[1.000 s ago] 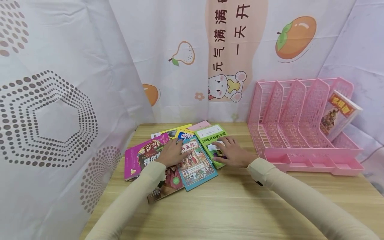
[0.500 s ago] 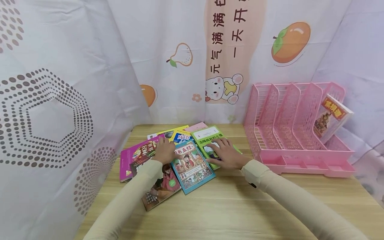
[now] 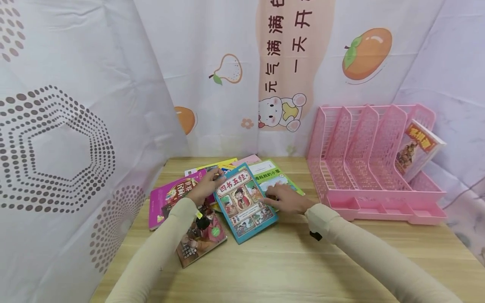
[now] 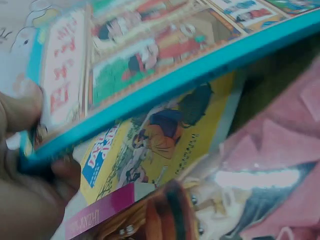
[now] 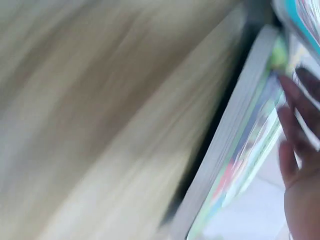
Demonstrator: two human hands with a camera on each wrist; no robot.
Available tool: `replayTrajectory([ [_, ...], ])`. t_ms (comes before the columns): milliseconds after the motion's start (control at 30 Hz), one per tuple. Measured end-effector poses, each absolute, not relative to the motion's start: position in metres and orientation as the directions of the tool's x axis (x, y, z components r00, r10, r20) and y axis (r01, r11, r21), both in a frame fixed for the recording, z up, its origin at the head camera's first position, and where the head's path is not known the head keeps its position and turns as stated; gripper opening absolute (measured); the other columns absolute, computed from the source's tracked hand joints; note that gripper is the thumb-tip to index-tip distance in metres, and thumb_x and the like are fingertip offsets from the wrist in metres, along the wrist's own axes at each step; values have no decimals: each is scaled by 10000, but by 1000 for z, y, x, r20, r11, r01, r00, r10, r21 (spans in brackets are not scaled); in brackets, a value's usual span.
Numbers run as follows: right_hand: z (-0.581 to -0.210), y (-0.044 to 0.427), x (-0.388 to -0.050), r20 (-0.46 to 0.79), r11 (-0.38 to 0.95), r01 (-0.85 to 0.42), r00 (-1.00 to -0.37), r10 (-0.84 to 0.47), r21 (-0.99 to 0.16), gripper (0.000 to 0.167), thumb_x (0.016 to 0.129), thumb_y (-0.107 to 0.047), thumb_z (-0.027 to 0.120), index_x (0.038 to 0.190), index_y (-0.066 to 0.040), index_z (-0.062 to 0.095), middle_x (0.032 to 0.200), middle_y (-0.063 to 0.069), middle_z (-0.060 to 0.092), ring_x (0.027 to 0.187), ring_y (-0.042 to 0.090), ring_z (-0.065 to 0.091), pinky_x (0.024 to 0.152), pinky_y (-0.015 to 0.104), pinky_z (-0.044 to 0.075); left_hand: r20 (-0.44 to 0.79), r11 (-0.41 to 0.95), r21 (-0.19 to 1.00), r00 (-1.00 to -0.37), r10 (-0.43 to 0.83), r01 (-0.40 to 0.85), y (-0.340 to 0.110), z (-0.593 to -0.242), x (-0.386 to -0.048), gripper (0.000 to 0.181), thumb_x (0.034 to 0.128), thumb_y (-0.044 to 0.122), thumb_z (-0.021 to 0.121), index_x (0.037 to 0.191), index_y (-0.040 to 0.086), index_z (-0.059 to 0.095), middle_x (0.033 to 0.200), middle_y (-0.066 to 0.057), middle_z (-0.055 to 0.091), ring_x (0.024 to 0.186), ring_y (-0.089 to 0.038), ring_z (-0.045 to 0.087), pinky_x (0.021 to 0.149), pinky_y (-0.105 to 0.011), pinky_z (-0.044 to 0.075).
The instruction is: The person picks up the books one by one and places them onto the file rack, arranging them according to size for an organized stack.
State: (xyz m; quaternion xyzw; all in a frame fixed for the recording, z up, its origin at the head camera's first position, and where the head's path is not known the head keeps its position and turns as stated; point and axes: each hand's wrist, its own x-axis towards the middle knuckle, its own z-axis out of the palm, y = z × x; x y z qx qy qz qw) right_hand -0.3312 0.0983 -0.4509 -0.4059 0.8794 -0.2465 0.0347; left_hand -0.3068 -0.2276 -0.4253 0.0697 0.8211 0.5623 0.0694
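Here we're in a curtained-off study corner, and whether it belongs to a home or a studio, you can't tell! Look behind the bench [image 3: 288,261]: a printed backdrop [image 3: 219,33] hangs there, all cartoon fruit, a little white character and lines of Chinese lettering. Over on the left, creased cloth [image 3: 62,151] patterned with brown dots walls the corner in. And the bench itself, pale wood grain, carries a slotted pink desk rack [image 3: 386,195] with small front trays, and near it a spread of illustrated books [image 3: 242,202]!

Cream sleeves [image 3: 373,252] end in broad cuffs [image 3: 321,216]. A black piece [image 3: 203,222] shows under each, the left beside a yellow patch [image 3: 198,215].
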Motion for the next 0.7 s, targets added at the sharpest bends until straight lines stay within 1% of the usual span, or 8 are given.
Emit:
replayTrajectory([
  [100,-447,92,-329,80,485,-592,-682,-727,-644,512,1045,-534,538,714,-146,490,722,18,434,629,161,363,633,317,364,-2,271,961,-978,209,56,-231,-424,-308,134,1107,246,495,1148,119,504,1081,-92,518,973,-267,475,842,-424,393],
  [200,-442,87,-327,0,437,-452,-695,-719,-778,555,1040,-519,559,663,-129,445,732,36,413,620,173,352,630,313,369,29,210,975,-975,221,77,-233,-423,-309,134,1101,241,507,1146,116,525,1037,-67,515,974,-255,474,877,-424,393],
  [367,-430,88,-327,-103,456,-373,-672,-733,-808,501,1026,-463,617,675,-114,539,778,52,507,617,170,443,623,322,417,62,150,984,-970,235,99,-230,-425,-311,142,1096,224,520,1155,96,529,1040,-53,518,1001,-249,485,907,-426,396],
  [400,-428,89,-328,-109,460,-379,-666,-738,-803,477,1023,-445,630,687,-113,573,758,56,521,599,158,444,601,307,415,62,152,983,-971,232,99,-228,-425,-311,153,1094,229,523,1159,91,529,1060,-56,517,1009,-252,486,905,-423,401],
  [467,-424,91,-329,-118,443,-353,-658,-744,-824,413,1027,-402,638,757,-91,663,792,43,637,632,138,564,606,283,457,38,148,987,-979,200,69,-225,-424,-312,202,1083,272,552,1164,87,542,1116,-64,535,1021,-252,501,886,-425,426],
  [533,-422,94,-331,-119,408,-303,-660,-742,-861,361,1039,-354,631,868,-50,728,842,70,729,672,171,679,619,292,535,1,140,990,-989,149,22,-222,-423,-312,267,1058,322,600,1165,82,559,1128,-69,558,992,-238,526,874,-438,455],
  [633,-421,100,-335,-95,363,-252,-693,-715,-897,336,1055,-330,609,1043,-25,752,900,91,777,703,197,725,656,381,583,-53,184,982,-992,113,-31,-220,-424,-310,336,1013,383,668,1150,81,617,1106,-80,622,962,-262,580,866,-474,505],
  [700,-421,105,-337,-82,366,-248,-721,-688,-897,356,1059,-354,596,1092,-32,743,861,83,761,639,179,672,631,406,570,-78,264,964,-984,158,-34,-218,-428,-308,332,1002,393,686,1122,84,660,1046,-103,654,924,-266,605,850,-462,524],
])
